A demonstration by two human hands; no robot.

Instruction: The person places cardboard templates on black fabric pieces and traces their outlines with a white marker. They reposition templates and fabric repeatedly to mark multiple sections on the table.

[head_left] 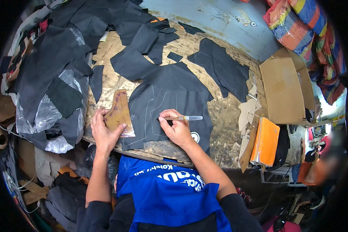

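Observation:
A black sheet of leather-like material [166, 83] lies on the worn wooden table, with pale outlines drawn on its front half. My right hand [175, 125] rests over these lines, its fingers closed round a pen [191, 118] with a clear end pointing right. The pen's tip meets the sheet close to a drawn outline. My left hand [105, 129] grips a brown template [118, 110] with a curved edge and purple marks, thumb on top and fingers along its left side. The template is at the sheet's left edge. A round white-and-black item [195, 137] sits right of my right wrist.
Black material [50, 65] and clear plastic are heaped at the left. More black pieces [220, 65] lie farther back. At the right stand an open cardboard box [280, 91] and an orange block-like item [265, 141], with pale scraps [247, 114] beside them. The wooden table [230, 133] ends before me.

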